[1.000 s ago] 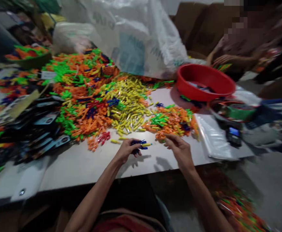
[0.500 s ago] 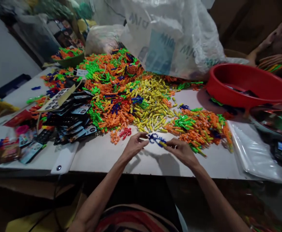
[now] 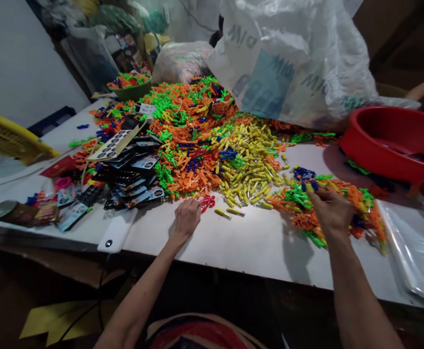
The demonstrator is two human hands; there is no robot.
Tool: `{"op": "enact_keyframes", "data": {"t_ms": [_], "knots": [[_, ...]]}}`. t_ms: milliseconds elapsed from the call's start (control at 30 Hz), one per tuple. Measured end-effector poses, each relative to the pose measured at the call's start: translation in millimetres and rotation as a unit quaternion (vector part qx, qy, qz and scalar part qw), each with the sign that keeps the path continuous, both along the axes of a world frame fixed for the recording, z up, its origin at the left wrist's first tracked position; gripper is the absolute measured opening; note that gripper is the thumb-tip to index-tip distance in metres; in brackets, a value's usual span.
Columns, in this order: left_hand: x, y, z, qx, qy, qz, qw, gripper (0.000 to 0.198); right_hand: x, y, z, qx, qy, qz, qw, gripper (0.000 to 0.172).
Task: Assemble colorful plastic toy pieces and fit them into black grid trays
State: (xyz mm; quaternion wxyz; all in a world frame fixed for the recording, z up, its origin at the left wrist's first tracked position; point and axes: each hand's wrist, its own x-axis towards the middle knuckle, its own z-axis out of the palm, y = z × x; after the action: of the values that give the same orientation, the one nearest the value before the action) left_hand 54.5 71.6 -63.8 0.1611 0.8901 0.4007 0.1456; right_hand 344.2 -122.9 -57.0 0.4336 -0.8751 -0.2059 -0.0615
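Observation:
My left hand (image 3: 187, 216) is down at the front edge of the big heap, its fingers bent together over some orange pieces. Whatever lies under its fingertips is hidden. Right beside it is a red plastic piece (image 3: 207, 203). Two yellow tubes (image 3: 236, 212) lie on the table between my hands. Over the smaller right-hand pile (image 3: 299, 220) of orange and green pieces, my right hand (image 3: 332, 212) is closed, with a yellow tube (image 3: 308, 187) at its fingertips. A dark blue plastic piece (image 3: 304, 173) sits against the tube's far end.
A large heap of colored plastic pieces (image 3: 183, 165) and yellow tubes (image 3: 252, 155) covers the middle. Black printed packets (image 3: 135, 167) and a white power bank (image 3: 115, 232) lie left. A big plastic sack (image 3: 288, 58) stands behind. A red basin (image 3: 390, 150) and clear plastic bags (image 3: 412, 252) are right.
My hands have parted. The right one has carried the blue piece with its yellow tube to the right-hand pile; the left has moved to the heap's edge. The view has shifted.

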Motion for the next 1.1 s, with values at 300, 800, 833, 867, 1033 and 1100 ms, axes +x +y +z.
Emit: {"op": "enact_keyframes", "data": {"t_ms": [300, 800, 833, 867, 1033, 1100], "knots": [[45.0, 18.6, -18.4, -0.079, 0.015, 0.001, 0.997, 0.026, -117.2, 67.7, -10.4, -0.317, -0.089, 0.321, 0.888, 0.021], [57.4, -25.2, 9.2, -0.683, -0.373, 0.112, 0.618, 0.018, -114.2, 37.7, -18.4, 0.211, 0.485, 0.265, 0.806, 0.029], [60.2, -30.1, 9.2, -0.693, -0.376, 0.116, 0.604, 0.016, -115.7, 36.2, -17.2, 0.222, 0.494, 0.264, 0.798, 0.029], [62.7, -34.7, 9.2, -0.699, -0.386, 0.125, 0.589, 0.014, -117.1, 35.3, -15.9, 0.226, 0.498, 0.265, 0.794, 0.029], [66.3, -47.9, 9.3, -0.692, -0.441, 0.162, 0.548, 0.015, -122.9, 34.4, -11.6, 0.234, 0.539, 0.259, 0.766, 0.027], [64.7, -50.4, 9.2, -0.695, -0.441, 0.162, 0.544, 0.019, -124.8, 33.7, -11.4, 0.243, 0.553, 0.253, 0.755, 0.027]]}}
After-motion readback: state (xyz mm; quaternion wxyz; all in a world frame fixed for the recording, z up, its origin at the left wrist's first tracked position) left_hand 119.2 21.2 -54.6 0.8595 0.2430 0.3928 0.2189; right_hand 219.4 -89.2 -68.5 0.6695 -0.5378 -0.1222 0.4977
